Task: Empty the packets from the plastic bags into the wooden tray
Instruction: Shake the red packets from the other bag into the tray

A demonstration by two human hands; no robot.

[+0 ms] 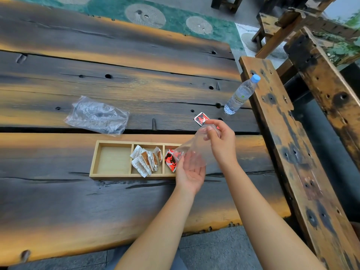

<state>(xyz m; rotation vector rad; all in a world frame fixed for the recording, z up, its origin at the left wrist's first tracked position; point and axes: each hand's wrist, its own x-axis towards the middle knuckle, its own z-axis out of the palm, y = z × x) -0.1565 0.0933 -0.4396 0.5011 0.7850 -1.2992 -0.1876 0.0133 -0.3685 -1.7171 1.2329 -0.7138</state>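
Note:
A light wooden tray with three compartments lies on the dark plank table. Its left compartment holds nothing, the middle one holds several white-and-brown packets, and red packets lie in the right one. My right hand pinches the top of a clear plastic bag, tilted with its mouth down toward the right compartment. My left hand is palm-up with fingers spread under the bag's mouth, hiding the tray's right end. One red packet lies on the table just beyond my right hand.
An empty crumpled clear plastic bag lies behind the tray to the left. A water bottle with a blue cap stands at the table's right edge. A wooden bench runs along the right side.

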